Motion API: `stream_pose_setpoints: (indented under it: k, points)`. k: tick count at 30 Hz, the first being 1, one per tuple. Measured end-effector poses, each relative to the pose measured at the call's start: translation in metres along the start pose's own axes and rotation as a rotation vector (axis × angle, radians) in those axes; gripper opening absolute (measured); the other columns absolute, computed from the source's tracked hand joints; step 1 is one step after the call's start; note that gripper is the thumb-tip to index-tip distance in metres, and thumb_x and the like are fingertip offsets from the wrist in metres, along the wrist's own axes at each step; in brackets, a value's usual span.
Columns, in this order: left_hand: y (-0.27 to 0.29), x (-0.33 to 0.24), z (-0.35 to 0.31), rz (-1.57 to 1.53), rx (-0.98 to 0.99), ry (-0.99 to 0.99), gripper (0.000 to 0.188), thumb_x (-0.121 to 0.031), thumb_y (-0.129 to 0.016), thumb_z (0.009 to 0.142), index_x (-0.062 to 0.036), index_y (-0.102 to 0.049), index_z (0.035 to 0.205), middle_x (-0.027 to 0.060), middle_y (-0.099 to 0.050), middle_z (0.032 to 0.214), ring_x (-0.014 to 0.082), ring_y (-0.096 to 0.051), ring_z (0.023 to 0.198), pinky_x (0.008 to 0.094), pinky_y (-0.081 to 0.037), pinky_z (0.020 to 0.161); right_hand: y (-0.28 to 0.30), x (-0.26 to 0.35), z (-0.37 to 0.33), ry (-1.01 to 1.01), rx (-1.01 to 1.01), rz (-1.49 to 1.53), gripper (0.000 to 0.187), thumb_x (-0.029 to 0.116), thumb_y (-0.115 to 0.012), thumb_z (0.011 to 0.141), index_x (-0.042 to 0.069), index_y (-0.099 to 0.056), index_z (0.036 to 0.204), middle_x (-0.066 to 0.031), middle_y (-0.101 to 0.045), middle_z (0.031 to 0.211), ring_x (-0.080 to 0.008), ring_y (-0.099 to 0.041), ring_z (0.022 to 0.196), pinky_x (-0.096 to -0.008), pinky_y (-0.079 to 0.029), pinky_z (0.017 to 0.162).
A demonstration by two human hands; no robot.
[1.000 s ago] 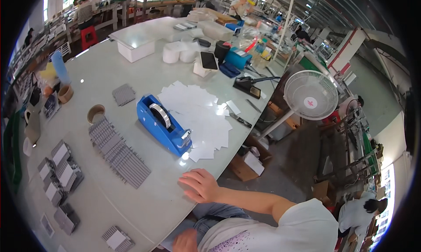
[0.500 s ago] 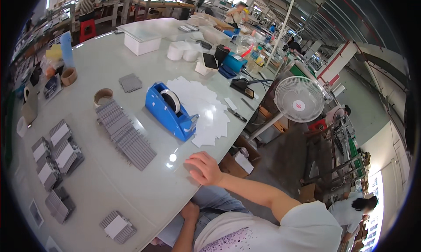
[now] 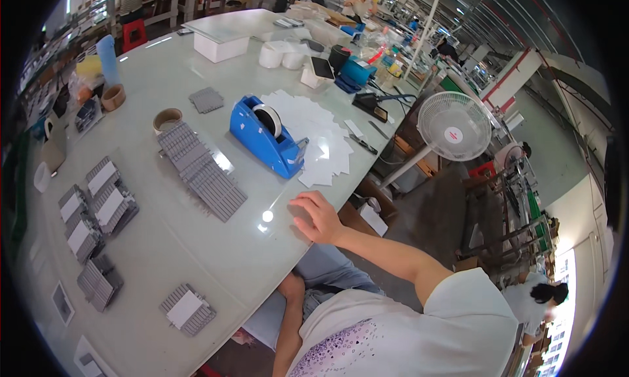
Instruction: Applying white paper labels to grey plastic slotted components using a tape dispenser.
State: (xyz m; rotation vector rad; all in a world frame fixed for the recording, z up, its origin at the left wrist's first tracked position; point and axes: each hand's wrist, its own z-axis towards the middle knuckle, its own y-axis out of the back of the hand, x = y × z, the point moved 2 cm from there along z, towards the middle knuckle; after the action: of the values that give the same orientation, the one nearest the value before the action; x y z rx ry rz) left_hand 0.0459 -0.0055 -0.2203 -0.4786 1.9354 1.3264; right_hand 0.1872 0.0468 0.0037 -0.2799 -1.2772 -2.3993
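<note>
Mostly the view has shifted, right hand [image 3: 321, 219] half-open and empty near the tape dispenser [image 3: 257, 141], left hand [image 3: 293, 287] unreadable, seemingly pausing, any pickup needing a reach.

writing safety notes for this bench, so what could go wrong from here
The white sheets lie loosely overlapped near a standing fan; if it blows their way, they might scatter.

The right hand is close to the blue tape dispenser, so a careless reach could push it across the sheets.

The row of grey slatted pieces overlaps, so a bump might slide them out of line.
</note>
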Motion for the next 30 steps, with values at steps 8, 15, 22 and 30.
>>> stream_pose_setpoints:
  k: [8, 15, 22, 30]
  points:
    - [-0.008, 0.008, 0.004, 0.136, -0.021, -0.048, 0.063, -0.008, -0.064, 0.071, 0.0019, -0.046, 0.13, 0.0281, -0.055, 0.123, 0.0453, -0.052, 0.112, 0.0503, -0.041, 0.1, -0.011, -0.005, -0.011, -0.031, -0.046, 0.037, 0.037, 0.016, -0.071, 0.077, 0.005, -0.063, 0.111, -0.0127, -0.058, 0.111, -0.0308, -0.059, 0.096, -0.0383, -0.05, 0.081]
    - [-0.006, 0.015, 0.0, 0.225, -0.195, -0.217, 0.045, -0.009, -0.057, 0.079, 0.0001, -0.051, 0.123, 0.0292, -0.056, 0.114, 0.0473, -0.054, 0.103, 0.0541, -0.044, 0.089, -0.011, -0.004, -0.011, -0.023, -0.09, 0.182, 0.032, 0.017, -0.069, 0.079, 0.007, -0.061, 0.109, -0.0103, -0.059, 0.108, -0.0288, -0.06, 0.089, -0.0383, -0.049, 0.073]
    - [0.058, -0.037, -0.02, 0.21, 0.174, -0.12, 0.043, -0.013, -0.055, 0.085, 0.0007, -0.05, 0.125, 0.0291, -0.059, 0.111, 0.0486, -0.056, 0.098, 0.053, -0.046, 0.086, -0.011, -0.008, -0.015, -0.026, -0.044, 0.228, 0.031, 0.02, -0.067, 0.082, 0.007, -0.061, 0.11, -0.0071, -0.059, 0.105, -0.0243, -0.06, 0.087, -0.0366, -0.048, 0.071]
    - [0.198, -0.169, -0.038, -0.516, 0.445, -0.252, 0.024, -0.02, -0.058, 0.094, 0.0013, -0.066, 0.101, 0.0133, -0.069, 0.091, 0.0229, -0.065, 0.083, 0.0308, -0.05, 0.074, -0.01, -0.003, -0.003, 0.004, 0.019, 0.187, 0.031, 0.021, -0.068, 0.08, 0.009, -0.064, 0.109, -0.0043, -0.062, 0.101, -0.0227, -0.06, 0.084, -0.0351, -0.048, 0.067]
